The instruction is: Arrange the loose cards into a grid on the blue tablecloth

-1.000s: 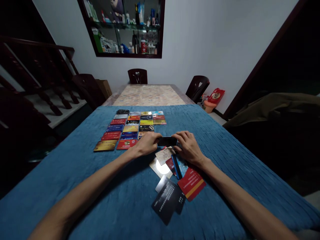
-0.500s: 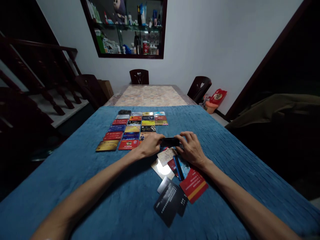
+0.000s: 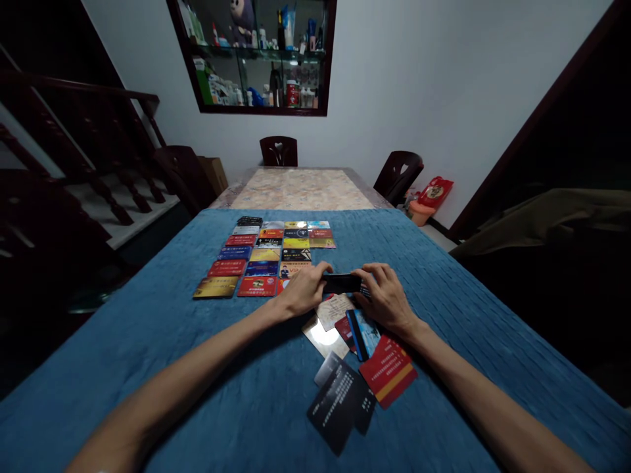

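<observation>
Both my hands hold one black card [image 3: 342, 283] by its short ends, just above the blue cloth [image 3: 148, 368]. My left hand [image 3: 304, 290] pinches its left end, my right hand [image 3: 385, 297] its right end. Beyond my left hand lies a neat grid of several coloured cards [image 3: 269, 253] in rows. Below my hands sits a loose heap of cards [image 3: 345, 328], with a red and yellow card [image 3: 389, 374] and a black card with white print [image 3: 340, 404] nearest me.
The blue cloth covers the near half of a long table; its far half shows a pale patterned top [image 3: 300, 187]. Dark chairs [image 3: 279, 151] stand at the far end and right side [image 3: 399, 174]. A stair railing [image 3: 73, 144] runs at left, a glass shelf cabinet [image 3: 256, 56] hangs on the wall.
My hands keep the same grip on the black card. The view has drifted slightly, so everything sits a little further right and lower in the frame.
</observation>
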Demonstrator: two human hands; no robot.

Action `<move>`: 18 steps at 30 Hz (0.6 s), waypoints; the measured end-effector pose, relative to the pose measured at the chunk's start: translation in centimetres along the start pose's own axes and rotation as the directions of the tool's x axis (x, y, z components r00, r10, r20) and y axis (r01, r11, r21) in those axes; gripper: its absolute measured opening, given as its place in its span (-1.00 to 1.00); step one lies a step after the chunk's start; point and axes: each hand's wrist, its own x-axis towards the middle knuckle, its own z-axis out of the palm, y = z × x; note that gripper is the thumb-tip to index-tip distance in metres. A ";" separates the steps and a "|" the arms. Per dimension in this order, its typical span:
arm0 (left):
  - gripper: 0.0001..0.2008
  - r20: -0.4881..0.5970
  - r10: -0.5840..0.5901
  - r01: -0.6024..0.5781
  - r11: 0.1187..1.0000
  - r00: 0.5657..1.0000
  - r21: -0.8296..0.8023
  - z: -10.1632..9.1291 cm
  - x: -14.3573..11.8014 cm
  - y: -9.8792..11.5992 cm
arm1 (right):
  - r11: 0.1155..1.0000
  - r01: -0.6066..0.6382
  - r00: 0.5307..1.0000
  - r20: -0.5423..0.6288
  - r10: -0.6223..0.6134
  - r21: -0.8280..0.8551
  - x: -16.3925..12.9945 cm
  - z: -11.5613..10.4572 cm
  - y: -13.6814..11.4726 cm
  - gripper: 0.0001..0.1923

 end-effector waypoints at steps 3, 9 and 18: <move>-0.71 -0.017 -0.009 0.010 1.000 1.000 0.005 0.0 -0.1 0.1 | 1.000 -0.017 1.000 0.008 0.017 0.007 0.0 -0.1 0.0 -0.67; -0.72 -0.019 -0.017 0.017 1.000 1.000 -0.006 0.1 -0.3 0.2 | 1.000 -0.018 1.000 0.002 0.018 -0.002 0.0 -0.1 0.0 -0.66; -0.69 -0.007 0.027 -0.026 0.999 1.000 0.041 0.4 -0.4 0.0 | 1.000 -0.016 1.000 0.002 0.016 0.011 -0.1 -0.1 0.2 -0.63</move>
